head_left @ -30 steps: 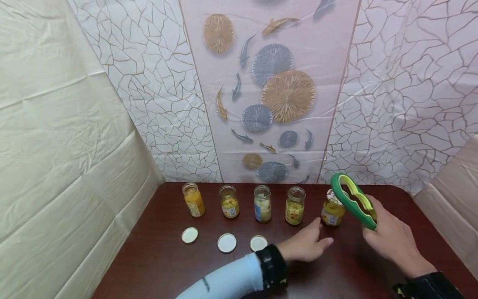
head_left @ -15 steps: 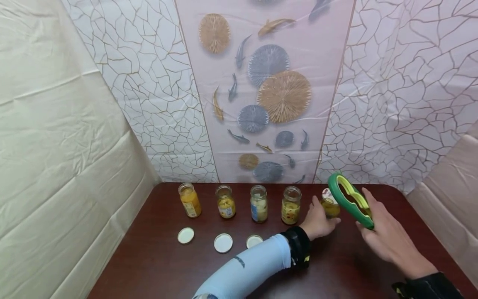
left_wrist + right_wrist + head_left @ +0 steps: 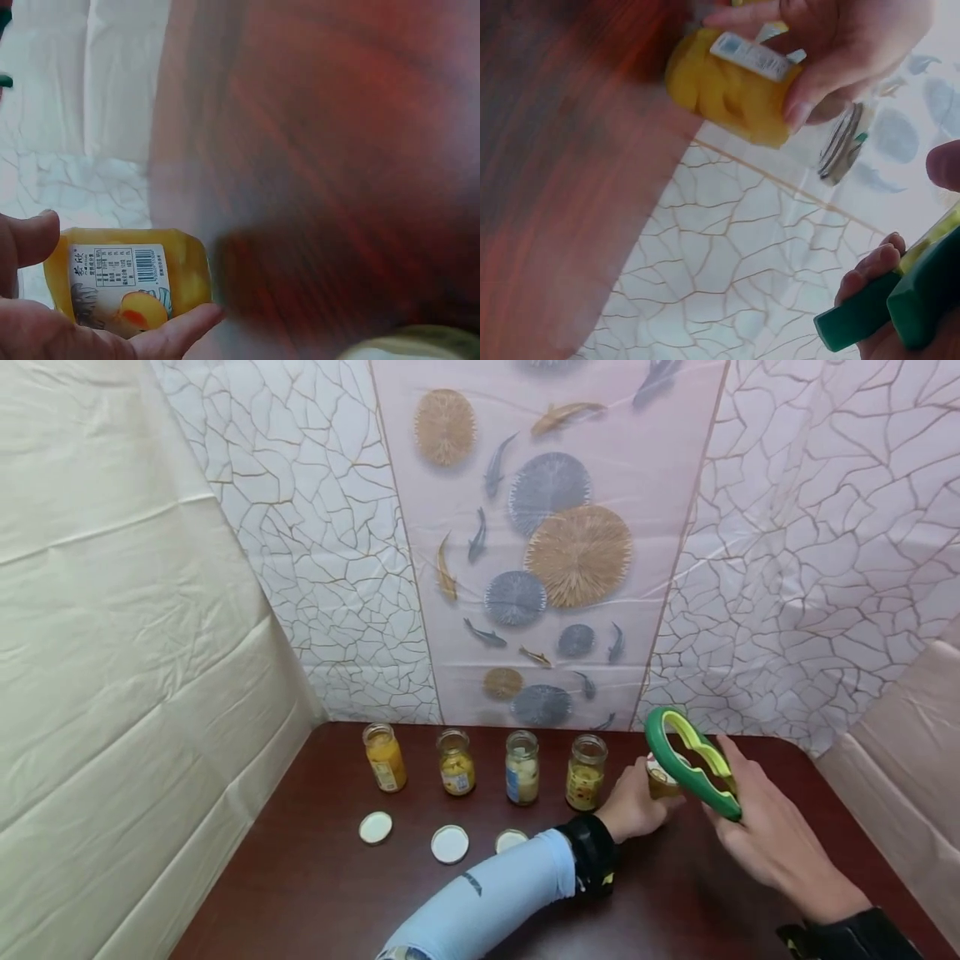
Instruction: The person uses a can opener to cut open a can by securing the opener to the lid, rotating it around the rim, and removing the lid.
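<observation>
My left hand (image 3: 633,806) grips a glass jar of yellow fruit (image 3: 186,262) by its side, at the right end of a row of jars. The jar's peach-printed label faces the left wrist camera; its patterned lid (image 3: 666,768) is on. In my right hand (image 3: 783,839) is a green jar opener (image 3: 675,768) with a light green inner edge, held raised. From the head view its loop partly overlaps the lid. The right wrist view shows fingers curled round the green handles (image 3: 926,300).
Open jars stand leftward along the back of the dark red table (image 3: 300,893): orange (image 3: 387,768), yellow (image 3: 457,772), pale (image 3: 522,772) and yellow-green (image 3: 585,777). Three white lids lie before them, left (image 3: 375,828), middle (image 3: 449,844) and right (image 3: 511,840). A patterned cloth (image 3: 360,610) hangs behind.
My left hand has reached right and back to the lidded jar and taken hold of it. The right hand with the opener has shifted slightly left.
</observation>
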Demonstrator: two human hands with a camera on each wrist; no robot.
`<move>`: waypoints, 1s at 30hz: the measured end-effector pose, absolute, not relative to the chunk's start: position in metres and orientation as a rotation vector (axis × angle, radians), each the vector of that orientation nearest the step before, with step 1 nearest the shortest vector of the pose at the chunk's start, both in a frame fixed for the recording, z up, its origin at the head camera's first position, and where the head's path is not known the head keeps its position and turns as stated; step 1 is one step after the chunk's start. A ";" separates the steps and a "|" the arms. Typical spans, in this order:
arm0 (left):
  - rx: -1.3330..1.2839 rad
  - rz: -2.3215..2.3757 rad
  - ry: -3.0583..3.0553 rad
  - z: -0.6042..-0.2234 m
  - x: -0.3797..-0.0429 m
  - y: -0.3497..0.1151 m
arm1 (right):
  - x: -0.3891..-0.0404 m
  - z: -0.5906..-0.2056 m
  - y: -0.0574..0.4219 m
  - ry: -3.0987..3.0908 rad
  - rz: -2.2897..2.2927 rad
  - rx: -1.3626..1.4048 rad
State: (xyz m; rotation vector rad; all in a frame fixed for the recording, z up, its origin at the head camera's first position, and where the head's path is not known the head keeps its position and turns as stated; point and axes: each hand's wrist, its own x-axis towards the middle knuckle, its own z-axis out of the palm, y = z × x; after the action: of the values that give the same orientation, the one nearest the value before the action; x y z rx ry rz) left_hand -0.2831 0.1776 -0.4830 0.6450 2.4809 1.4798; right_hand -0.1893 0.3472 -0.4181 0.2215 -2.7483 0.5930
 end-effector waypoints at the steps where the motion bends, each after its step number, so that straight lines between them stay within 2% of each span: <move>1: 0.671 1.487 2.468 -0.481 -0.279 0.172 | -0.189 -0.417 0.346 -2.751 0.584 0.229; 7: 0.730 1.517 2.419 -0.467 -0.251 0.138 | -0.187 -0.410 0.336 -2.682 0.456 0.344; 13: 0.668 1.471 2.497 -0.456 -0.231 0.106 | -0.186 -0.404 0.322 -2.726 0.318 0.452; 24: 0.833 1.576 2.475 -0.461 -0.220 0.073 | -0.182 -0.399 0.290 -2.948 0.404 0.552; 30: 0.798 1.560 2.479 -0.465 -0.217 0.068 | -0.181 -0.397 0.278 -2.947 0.294 0.594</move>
State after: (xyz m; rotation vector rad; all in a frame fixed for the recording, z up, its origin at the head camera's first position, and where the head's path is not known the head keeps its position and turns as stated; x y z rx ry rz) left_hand -0.2172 0.0677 -0.4649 0.7980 2.4789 1.5596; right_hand -0.1809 0.2781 -0.3966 0.5943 -2.9469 0.2937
